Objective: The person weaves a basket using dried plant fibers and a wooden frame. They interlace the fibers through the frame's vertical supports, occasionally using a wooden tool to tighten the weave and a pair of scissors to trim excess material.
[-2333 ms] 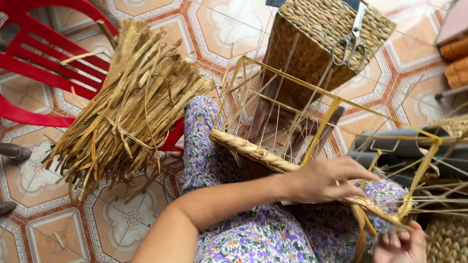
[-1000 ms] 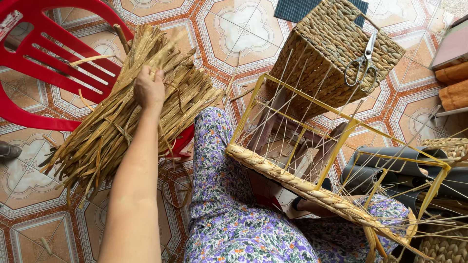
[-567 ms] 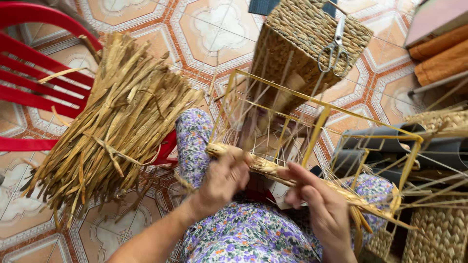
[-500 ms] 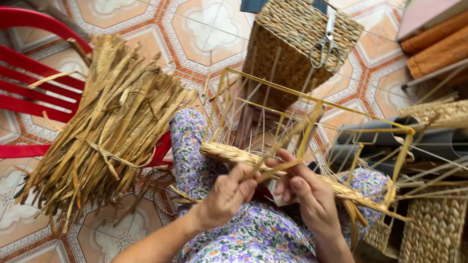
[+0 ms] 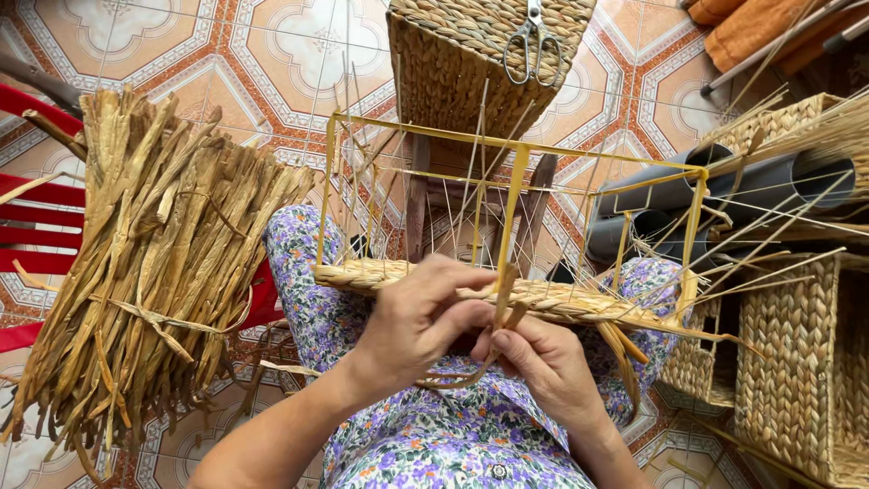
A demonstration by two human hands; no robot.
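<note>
We see both hands at the woven edge (image 5: 543, 297) of a yellow wire frame (image 5: 512, 172) on the lap — left hand (image 5: 418, 319) and right hand (image 5: 543, 362) both pinching a straw strand (image 5: 503, 303). Straw bundle (image 5: 154, 263) lies left on a red chair (image 5: 36, 226); scissors (image 5: 532, 38) atop a woven basket (image 5: 462, 63).

A person's left hand (image 5: 418, 319) and right hand (image 5: 541, 359) are pinching a dried straw strand (image 5: 501, 303) against the woven rim (image 5: 579, 301) of a yellow wire basket frame (image 5: 512, 195) lying across a floral-clad lap. A tied straw bundle (image 5: 154, 263) is resting on a red chair (image 5: 36, 222), while scissors (image 5: 531, 38) are lying on a finished woven basket (image 5: 471, 63).
</note>
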